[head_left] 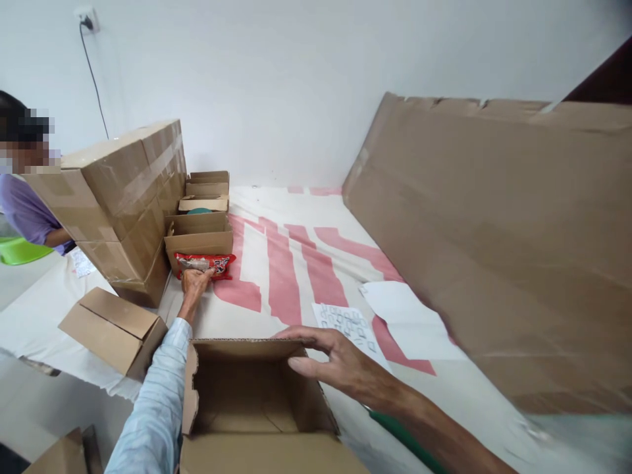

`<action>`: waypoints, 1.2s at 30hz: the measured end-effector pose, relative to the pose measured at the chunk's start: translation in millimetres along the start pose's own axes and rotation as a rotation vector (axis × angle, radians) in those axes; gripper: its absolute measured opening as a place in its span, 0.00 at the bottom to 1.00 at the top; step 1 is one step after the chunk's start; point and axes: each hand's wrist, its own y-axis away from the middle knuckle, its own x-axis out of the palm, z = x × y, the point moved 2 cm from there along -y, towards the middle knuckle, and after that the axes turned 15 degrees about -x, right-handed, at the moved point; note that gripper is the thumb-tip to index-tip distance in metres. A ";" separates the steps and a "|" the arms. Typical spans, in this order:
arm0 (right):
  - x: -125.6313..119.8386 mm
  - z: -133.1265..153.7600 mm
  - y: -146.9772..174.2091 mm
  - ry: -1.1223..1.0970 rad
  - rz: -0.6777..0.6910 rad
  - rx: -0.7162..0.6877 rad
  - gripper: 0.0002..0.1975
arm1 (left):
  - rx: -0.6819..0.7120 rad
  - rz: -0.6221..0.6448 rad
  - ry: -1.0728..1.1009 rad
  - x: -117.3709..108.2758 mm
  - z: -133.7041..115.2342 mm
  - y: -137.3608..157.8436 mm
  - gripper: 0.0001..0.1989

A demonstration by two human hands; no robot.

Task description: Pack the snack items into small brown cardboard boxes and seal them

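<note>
White wall (276,85) backs the cloth-covered table (251,326). 2 hands, well apart — left hand (196,282) gripping a red packet (223,266) beside open cartons (198,245), right hand (340,365) clasping an open box (251,398). Loose fingers could drop the packet — a hard tug might tip the box.

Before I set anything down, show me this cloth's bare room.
Widest free patch: the middle of the cloth, bordered by small boxes at left, the large cardboard sheet at right and the wall behind. Crowded: the near side, with papers, the right hand and open box; the left, with the left hand and red packet.
</note>
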 end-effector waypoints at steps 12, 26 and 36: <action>-3.3 -6.4 17.0 0.030 -0.119 0.034 0.25 | 0.038 -0.028 -0.016 2.3 5.6 12.5 0.23; -6.3 -2.4 9.5 0.045 -0.041 0.043 0.26 | 0.029 -0.012 0.026 13.6 -21.8 -38.1 0.18; -13.7 -7.5 20.5 0.114 -0.175 0.147 0.32 | -0.058 0.149 0.170 38.5 -69.7 -67.3 0.18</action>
